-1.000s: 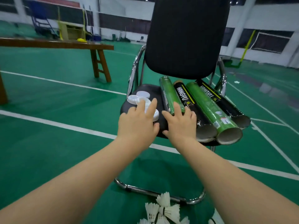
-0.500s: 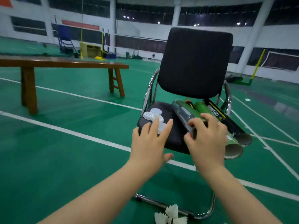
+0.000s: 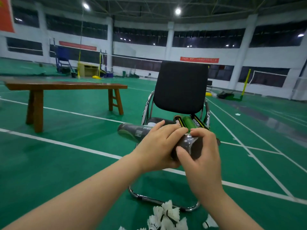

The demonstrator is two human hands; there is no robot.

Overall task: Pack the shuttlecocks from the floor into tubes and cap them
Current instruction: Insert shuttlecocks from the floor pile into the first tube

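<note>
As left hand [image 3: 157, 146] joins right hand [image 3: 204, 156], tube [image 3: 132, 132] lifted

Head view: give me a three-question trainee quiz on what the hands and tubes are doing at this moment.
1. True or false: the right hand alone grips the held tube.
2. How many other tubes lie on the chair?
3. The shuttlecocks are: A inside the tubes; B on the floor by the chair's base; C on the chair seat.

Key
1. False: the left hand grips it too.
2. Three.
3. B.
</note>
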